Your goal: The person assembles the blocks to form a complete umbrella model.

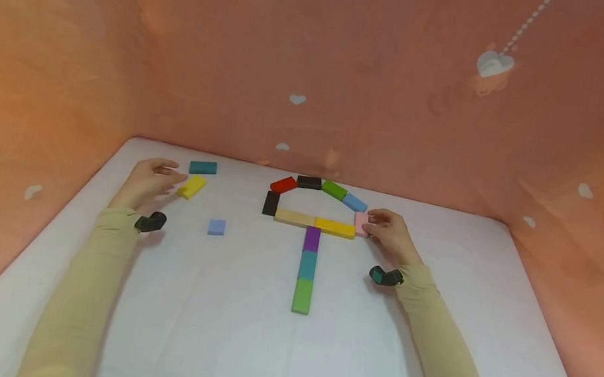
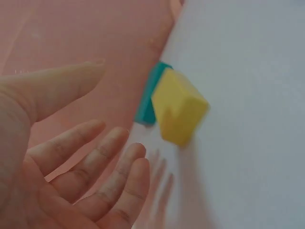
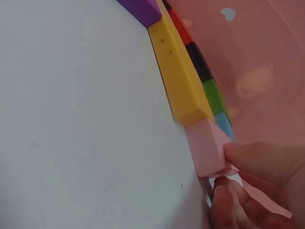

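My right hand (image 1: 391,234) is at the right end of an outline of coloured blocks, with thumb and curled fingers on the pink block (image 3: 205,148). That pink block touches the end of the yellow-orange block (image 3: 181,81). On the left, my left hand (image 1: 148,181) is spread with its fingers apart and holds nothing. Just beyond its fingertips is a yellow block (image 2: 178,107), with a teal block (image 2: 150,95) behind it.
A red block (image 1: 284,185), black block (image 1: 310,182), green block (image 1: 334,189) and light blue block (image 1: 355,203) form an arch above the beige block (image 1: 295,218). A purple block (image 1: 312,239) tops a stem below. A periwinkle block (image 1: 217,227) lies alone on the white table (image 1: 225,350).
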`<act>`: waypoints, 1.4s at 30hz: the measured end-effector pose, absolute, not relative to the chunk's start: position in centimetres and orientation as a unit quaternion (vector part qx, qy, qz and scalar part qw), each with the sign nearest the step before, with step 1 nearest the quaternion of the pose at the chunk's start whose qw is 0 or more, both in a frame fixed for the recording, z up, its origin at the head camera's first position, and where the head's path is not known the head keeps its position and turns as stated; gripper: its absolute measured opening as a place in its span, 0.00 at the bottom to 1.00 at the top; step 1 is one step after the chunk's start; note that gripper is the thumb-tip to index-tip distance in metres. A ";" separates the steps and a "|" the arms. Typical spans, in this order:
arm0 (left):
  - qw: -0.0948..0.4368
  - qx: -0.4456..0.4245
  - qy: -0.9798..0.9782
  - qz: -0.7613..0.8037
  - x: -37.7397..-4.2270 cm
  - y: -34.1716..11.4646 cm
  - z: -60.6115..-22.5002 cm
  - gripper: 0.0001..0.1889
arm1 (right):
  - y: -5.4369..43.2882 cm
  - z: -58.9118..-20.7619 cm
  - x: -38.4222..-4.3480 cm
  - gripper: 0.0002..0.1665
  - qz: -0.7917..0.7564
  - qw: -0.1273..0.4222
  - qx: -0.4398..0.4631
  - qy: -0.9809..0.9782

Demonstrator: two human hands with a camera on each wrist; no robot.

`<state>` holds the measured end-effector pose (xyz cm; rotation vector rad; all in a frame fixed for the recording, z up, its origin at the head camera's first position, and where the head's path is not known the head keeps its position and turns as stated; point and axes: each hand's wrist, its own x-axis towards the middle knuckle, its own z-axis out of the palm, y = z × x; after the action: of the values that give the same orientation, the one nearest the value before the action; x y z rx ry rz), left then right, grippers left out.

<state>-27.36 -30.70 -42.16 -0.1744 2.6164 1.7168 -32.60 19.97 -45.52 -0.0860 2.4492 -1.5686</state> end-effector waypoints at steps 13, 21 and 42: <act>0.006 -0.054 0.869 0.492 -28.6 -30.5 -44.6 0.28 | 19.7 -45.6 -32.7 0.26 -0.563 0.122 -0.008 0.818; -0.024 -0.059 0.892 0.448 -28.2 -30.3 -45.1 0.23 | 19.5 -46.0 -32.6 0.25 -0.538 0.112 -0.031 0.835; -0.031 -0.016 0.880 0.475 -27.7 -29.2 -45.0 0.20 | 19.8 -45.7 -32.8 0.25 -0.537 0.112 -0.030 0.835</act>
<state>-27.67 -29.20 -45.02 -0.0511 2.8182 1.5205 -32.84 19.79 -45.72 -0.0872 2.4519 -1.5764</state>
